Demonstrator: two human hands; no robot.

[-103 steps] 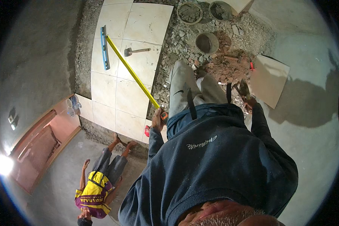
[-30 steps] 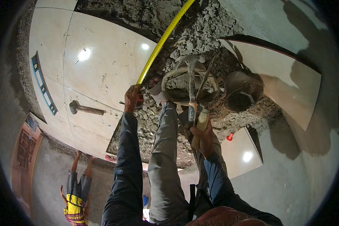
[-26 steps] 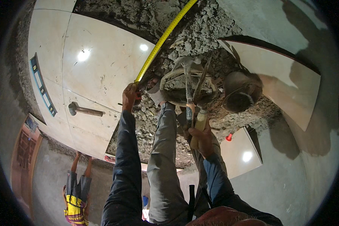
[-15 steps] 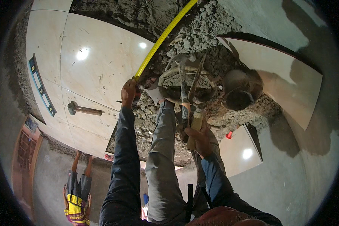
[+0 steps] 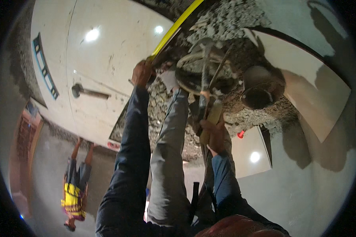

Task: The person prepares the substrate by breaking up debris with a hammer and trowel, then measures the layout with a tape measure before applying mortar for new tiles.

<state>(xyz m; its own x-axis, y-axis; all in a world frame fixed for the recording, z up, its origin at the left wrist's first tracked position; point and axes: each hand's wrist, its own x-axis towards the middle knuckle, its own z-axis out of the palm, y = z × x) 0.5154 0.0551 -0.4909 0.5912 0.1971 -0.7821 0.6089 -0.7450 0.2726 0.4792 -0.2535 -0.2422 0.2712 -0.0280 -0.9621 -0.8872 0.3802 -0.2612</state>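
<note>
**Caught full-handed above loose rubble [image 5: 158, 106]**

Gripped the tape measure [image 5: 178, 25] in the left hand [image 5: 142, 74], curling the fingers tightly at the near end of the yellow blade, just beside the edge of the laid tiles [image 5: 106, 51]; could not tell of any lock under the thumb. Clenched the right hand [image 5: 213, 136] round the pale handle of a trowel [image 5: 215, 114], seemingly together with a hammer [image 5: 205, 85], pointing both away over a bucket [image 5: 182, 65]. Could not make out, through blur, any contact between hammer and rim.

Risked, by judgement, dropping one tool through wrapping a single hand round two handles. Risked too a kinked or snapping blade from a slackened left grip, and a stumble from uneven lumps underfoot.

Saw, further left, a mallet [image 5: 91, 92] and a blue level [image 5: 45, 69] on the tiles; to the right, a second bucket [image 5: 261, 77] near a large loose tile [image 5: 300, 79]. Glimpsed, well apart at lower left, a co-worker [image 5: 73, 193] in yellow.
</note>
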